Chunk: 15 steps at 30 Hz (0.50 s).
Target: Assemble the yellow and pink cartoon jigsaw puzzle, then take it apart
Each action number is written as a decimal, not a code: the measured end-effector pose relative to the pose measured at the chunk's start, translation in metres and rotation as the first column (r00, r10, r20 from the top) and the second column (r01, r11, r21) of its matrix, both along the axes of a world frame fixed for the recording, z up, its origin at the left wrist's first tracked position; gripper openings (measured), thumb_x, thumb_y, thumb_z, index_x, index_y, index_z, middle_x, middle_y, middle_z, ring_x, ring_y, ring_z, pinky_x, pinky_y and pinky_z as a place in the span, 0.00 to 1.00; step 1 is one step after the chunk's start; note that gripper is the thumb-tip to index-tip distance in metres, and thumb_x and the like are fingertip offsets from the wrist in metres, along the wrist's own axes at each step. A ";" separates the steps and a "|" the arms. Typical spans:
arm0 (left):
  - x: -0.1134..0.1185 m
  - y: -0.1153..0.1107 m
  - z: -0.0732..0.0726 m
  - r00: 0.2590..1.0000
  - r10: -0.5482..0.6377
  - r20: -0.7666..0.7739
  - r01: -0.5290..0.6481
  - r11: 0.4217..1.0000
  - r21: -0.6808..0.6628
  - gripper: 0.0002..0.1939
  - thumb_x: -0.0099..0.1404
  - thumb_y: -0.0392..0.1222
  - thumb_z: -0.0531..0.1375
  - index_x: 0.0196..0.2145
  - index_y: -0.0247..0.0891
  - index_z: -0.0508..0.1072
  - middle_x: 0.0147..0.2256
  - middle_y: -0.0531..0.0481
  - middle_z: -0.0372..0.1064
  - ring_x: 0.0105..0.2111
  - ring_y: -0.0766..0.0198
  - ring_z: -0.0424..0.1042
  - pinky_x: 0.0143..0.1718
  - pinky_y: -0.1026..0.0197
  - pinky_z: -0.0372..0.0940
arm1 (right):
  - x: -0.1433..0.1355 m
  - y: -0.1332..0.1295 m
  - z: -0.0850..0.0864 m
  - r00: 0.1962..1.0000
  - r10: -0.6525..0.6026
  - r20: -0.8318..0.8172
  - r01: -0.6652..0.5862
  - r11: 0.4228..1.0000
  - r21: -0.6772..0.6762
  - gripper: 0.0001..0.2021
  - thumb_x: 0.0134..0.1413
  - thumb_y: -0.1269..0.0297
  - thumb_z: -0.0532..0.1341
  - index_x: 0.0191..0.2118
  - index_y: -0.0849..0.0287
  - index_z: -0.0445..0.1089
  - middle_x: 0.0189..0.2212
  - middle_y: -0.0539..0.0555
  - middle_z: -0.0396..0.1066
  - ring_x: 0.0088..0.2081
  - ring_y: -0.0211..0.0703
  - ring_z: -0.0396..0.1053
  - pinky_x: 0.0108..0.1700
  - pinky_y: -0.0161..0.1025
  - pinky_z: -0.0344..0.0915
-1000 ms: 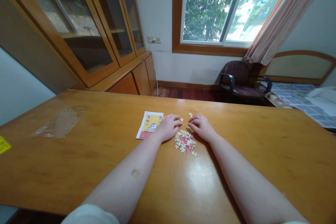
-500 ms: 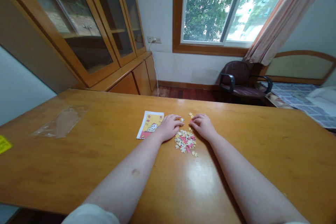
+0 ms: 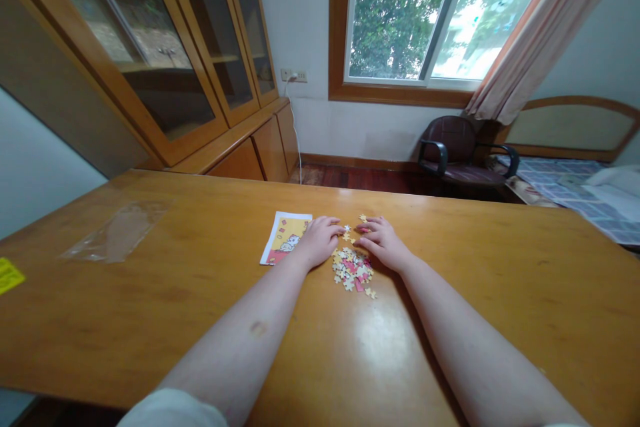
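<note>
A heap of small jigsaw pieces (image 3: 353,269), yellow, white and pink, lies on the wooden table (image 3: 200,293). Behind the heap are several loose pieces (image 3: 347,237) between the hands. My left hand (image 3: 321,240) rests over the right edge of a printed picture card (image 3: 285,238), its fingertips beside the loose pieces and its fingers slightly apart. On the other side, my right hand (image 3: 382,243) has its fingers spread at the loose pieces, with a bit of pink showing under them.
A clear plastic bag (image 3: 120,233) lies on the table's left part, and a yellow label (image 3: 9,275) at its left edge. Beyond the table stand a glass-door cabinet (image 3: 240,107), an armchair (image 3: 453,150) and a bed (image 3: 575,187).
My right hand has shifted slightly left and its fingers have spread. Yellow pieces now show between the hands, and my left fingers have drawn back a little.
</note>
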<state>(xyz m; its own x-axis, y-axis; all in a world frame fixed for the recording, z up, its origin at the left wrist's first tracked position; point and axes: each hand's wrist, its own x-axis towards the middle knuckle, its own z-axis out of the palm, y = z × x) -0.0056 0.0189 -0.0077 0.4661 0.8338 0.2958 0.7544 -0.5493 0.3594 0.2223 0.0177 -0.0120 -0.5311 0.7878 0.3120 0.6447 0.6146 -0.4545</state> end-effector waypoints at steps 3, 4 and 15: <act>0.000 -0.002 0.002 0.997 -0.074 -0.023 0.073 0.997 -0.015 0.17 0.63 0.35 0.54 0.46 0.46 0.76 0.52 0.47 0.67 0.53 0.55 0.62 0.57 0.48 0.56 | -0.001 -0.002 -0.001 0.998 -0.053 0.022 0.053 0.999 -0.011 0.14 0.63 0.55 0.53 0.43 0.44 0.76 0.53 0.51 0.69 0.59 0.54 0.56 0.61 0.64 0.41; 0.001 -0.002 0.002 0.994 -0.102 -0.033 0.101 0.995 -0.022 0.17 0.63 0.36 0.54 0.46 0.47 0.76 0.52 0.47 0.66 0.53 0.55 0.62 0.57 0.48 0.56 | -0.001 -0.001 -0.001 0.996 -0.090 0.015 0.090 0.996 0.002 0.15 0.63 0.55 0.52 0.43 0.45 0.76 0.53 0.51 0.69 0.59 0.54 0.56 0.61 0.64 0.41; 0.001 -0.003 0.003 0.993 -0.034 -0.112 0.030 0.999 -0.036 0.21 0.64 0.36 0.52 0.52 0.45 0.72 0.55 0.47 0.65 0.55 0.55 0.60 0.59 0.49 0.53 | 0.005 0.007 -0.005 0.958 -0.286 -0.019 0.286 0.958 -0.001 0.17 0.62 0.57 0.51 0.38 0.53 0.78 0.46 0.54 0.75 0.55 0.51 0.63 0.61 0.57 0.49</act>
